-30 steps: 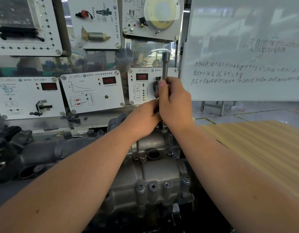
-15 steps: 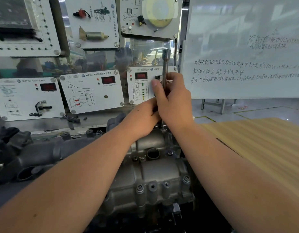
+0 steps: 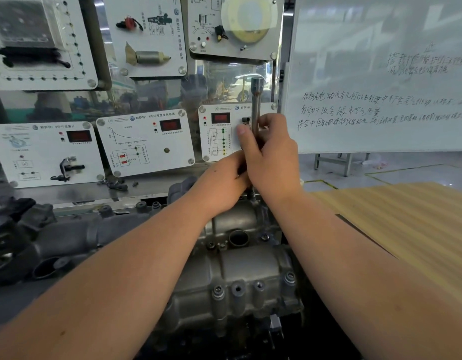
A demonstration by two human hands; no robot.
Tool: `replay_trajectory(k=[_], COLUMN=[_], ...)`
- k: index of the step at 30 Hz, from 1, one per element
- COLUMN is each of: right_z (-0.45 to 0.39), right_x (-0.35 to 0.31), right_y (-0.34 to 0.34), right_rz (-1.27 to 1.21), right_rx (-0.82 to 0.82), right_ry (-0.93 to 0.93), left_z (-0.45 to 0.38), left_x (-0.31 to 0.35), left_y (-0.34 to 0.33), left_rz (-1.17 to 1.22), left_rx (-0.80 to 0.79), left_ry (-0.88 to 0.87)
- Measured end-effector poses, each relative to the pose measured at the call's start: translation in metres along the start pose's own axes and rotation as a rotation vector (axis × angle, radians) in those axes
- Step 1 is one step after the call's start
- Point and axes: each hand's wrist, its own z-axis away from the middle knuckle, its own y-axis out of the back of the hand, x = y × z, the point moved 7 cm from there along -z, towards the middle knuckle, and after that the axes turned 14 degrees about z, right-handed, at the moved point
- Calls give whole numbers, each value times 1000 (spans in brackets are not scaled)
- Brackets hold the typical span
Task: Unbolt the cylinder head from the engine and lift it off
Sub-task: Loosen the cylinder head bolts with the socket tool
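The grey cast cylinder head (image 3: pixel 237 279) lies below me on the engine, with bolts along its near edge. At its far end a long steel socket wrench (image 3: pixel 256 100) stands upright. My right hand (image 3: pixel 271 159) grips the wrench's shaft, thumb raised on its left side. Just below it, my left hand (image 3: pixel 222 183) is curled round the lower part of the wrench; the tool's tip and the bolt under it are hidden by both hands.
White instrument panels (image 3: pixel 144 144) stand on a board behind the engine. A whiteboard (image 3: pixel 380 74) with writing fills the upper right. A wooden tabletop (image 3: pixel 406 224) lies to the right. Dark engine parts (image 3: pixel 43 242) extend to the left.
My right hand has shifted its grip on the wrench shaft, the thumb lifting up beside it. The left hand stays low on the tool. The wrench remains upright.
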Motion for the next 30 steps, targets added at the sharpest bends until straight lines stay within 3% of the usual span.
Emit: replay_trajectory(k=[30], right_z=[-1], right_x=[-1], right_y=[0], right_rz=[-19], right_rx=[0], right_ry=[5], left_z=[1], left_x=[2], left_y=[1], left_rz=[33], left_rx=[2], left_ry=[-16])
